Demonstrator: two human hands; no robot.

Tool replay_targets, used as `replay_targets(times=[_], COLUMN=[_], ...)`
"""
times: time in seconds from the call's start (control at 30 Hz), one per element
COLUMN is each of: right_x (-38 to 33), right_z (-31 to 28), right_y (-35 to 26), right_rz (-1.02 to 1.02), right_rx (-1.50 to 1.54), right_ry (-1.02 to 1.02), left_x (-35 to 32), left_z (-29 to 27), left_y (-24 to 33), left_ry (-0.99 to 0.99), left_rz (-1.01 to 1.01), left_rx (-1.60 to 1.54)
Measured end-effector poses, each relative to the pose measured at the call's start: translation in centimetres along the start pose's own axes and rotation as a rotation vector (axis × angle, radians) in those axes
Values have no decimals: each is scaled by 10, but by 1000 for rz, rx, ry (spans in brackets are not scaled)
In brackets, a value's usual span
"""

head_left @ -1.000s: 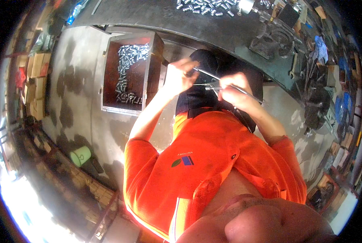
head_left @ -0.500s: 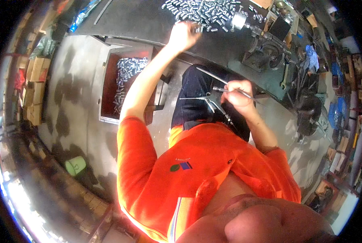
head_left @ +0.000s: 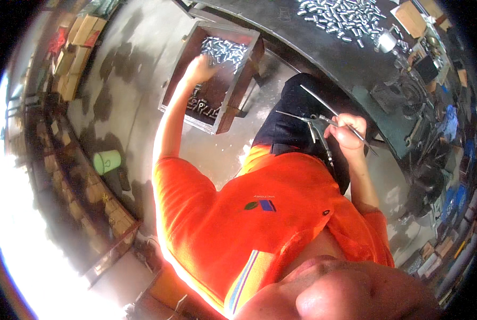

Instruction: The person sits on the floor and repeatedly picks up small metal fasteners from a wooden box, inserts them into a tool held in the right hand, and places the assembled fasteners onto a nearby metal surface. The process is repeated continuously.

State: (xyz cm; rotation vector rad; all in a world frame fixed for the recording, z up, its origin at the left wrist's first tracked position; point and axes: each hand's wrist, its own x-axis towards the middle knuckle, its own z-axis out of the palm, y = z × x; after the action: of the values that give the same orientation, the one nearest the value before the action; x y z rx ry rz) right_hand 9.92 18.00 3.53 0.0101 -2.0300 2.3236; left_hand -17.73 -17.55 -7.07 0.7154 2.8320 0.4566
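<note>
Two bare hands at work here, well apart. Far left, some cardboard boxes (head_left: 79,56) are stacked, and a pale green bucket (head_left: 107,161) lies tipped on the floor (head_left: 142,106). Next along is an open box (head_left: 244,80), reddish brown inside, holding lots of small shiny metal pieces (head_left: 225,50). My left hand (head_left: 200,69) is down in it beside those pieces (fingers are a blur, so I can't tell if they've closed on anything).

Middle of the view, a metal air gun (head_left: 317,126) with a thin nozzle lies over my dark trousers (head_left: 289,125), just beside the other hand. That right hand (head_left: 348,131) is closed around a long thin metal rod (head_left: 318,98), which sticks out both sides at a slant. Beyond it runs the dark bench (head_left: 265,15) with a big loose pile of similar metal pieces (head_left: 348,18), then a silver cylinder (head_left: 386,42), and a crumpled blue cloth (head_left: 451,122) over on the far right.
</note>
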Motion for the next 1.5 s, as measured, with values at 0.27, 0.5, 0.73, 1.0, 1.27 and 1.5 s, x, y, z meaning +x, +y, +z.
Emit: replay_targets(times=[0.27, 0.5, 0.73, 1.0, 1.27, 1.5], right_x=[7, 2, -2, 9, 9, 14], right_z=[6, 6, -2, 14, 8, 14], right_y=[-4, 3, 11, 8, -9, -8], right_rz=[76, 89, 72, -85, -242, -437], right_rx=[-19, -49, -27, -335, -470, -630], right_ry=[-24, 7, -29, -16, -36, -15], left_x=[-60, -49, -48, -69, -72, -73], left_z=[59, 73, 34, -12, 13, -4], left_y=[-43, -34, -11, 170, 229, 246], left_ry=[-501, -605, -236, -424, -586, -400], left_rz=[-391, -348, -306, -59, 59, 220], left_rx=[333, 410, -338, -1692, -1787, -1376])
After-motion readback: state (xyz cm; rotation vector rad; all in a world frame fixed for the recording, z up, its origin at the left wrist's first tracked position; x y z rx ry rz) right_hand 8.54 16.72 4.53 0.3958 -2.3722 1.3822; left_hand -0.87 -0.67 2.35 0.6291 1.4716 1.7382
